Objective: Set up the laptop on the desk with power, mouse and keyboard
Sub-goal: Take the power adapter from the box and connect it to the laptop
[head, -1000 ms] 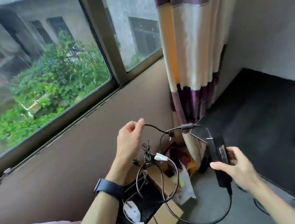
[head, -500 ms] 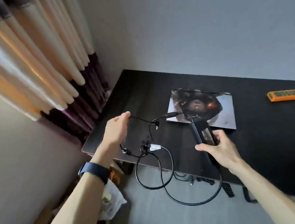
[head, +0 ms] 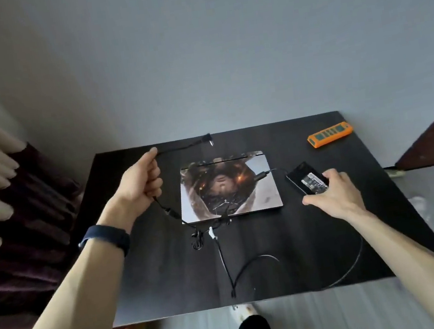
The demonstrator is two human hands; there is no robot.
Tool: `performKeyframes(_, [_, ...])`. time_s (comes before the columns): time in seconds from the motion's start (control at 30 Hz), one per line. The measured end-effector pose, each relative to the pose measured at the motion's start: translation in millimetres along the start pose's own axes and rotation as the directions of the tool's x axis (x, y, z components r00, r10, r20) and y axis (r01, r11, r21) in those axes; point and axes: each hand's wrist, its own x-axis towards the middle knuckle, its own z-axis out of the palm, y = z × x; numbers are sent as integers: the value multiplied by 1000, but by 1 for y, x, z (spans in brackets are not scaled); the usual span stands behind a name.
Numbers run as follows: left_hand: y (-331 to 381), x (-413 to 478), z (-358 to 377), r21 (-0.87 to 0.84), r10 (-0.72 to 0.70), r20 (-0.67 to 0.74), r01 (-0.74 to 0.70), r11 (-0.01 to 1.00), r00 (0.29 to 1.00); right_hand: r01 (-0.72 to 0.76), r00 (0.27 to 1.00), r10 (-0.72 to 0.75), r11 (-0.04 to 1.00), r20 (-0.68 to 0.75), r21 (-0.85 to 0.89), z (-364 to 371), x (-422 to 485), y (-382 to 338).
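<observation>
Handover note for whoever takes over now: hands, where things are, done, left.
Left hand grips the power cable near its plug, held over the back edge of the desk.
Right hand holds the power brick just right of the closed laptop.
Orange power strip lies on the desk, far right.
Done: laptop on desk. Left: connect power, open laptop; mouse and keyboard not in view.

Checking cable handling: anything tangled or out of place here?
Yes. The charger cable is bunched in a knot just in front of the closed laptop, and one stretch crosses the lid's right side. The left hand holds its plug end; the right hand grips the adapter brick.
</observation>
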Motion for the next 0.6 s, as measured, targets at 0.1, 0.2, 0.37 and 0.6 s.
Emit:
performKeyframes(0.1, [4,48,12,-264,-20,-145,-19,964,989,17,998,-22,996,-53,-89,-11,30,-8])
performKeyframes(0.2, [10,92,17,-403,-80,-215,-14,915,973,66,990,-93,970,-105,-235,-29,64,-26])
performKeyframes(0.37, [51,152,28,-472,-70,-113,9,881,991,140,944,-261,872,-203,-469,-65,132,-68])
performKeyframes(0.6, [52,197,61,-420,-79,-62,46,907,995,222,942,-315,843,-115,-489,-57,192,-115])
